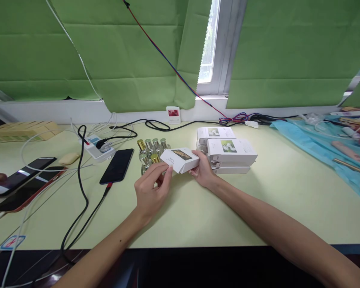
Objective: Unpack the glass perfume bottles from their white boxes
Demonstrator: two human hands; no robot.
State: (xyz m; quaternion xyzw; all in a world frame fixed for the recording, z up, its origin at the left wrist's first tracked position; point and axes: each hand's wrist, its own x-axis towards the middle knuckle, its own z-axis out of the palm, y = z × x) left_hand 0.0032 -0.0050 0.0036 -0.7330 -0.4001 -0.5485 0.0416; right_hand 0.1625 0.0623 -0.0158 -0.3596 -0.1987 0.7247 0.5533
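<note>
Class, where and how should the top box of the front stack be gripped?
Probably by its right end, coming from the right: that end of the top box projects past the box below and the rear box, leaving its sides there easier to pinch.

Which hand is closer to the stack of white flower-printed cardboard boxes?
Right. Your right hand is just left of the stack; your left hand is farther left, at the left end of the white cardboard carton.

Office-like workroom: long table (pixel 198 220), power strip (pixel 96 149), phone (pixel 117 166), stacked boxes (pixel 232 150).
</note>
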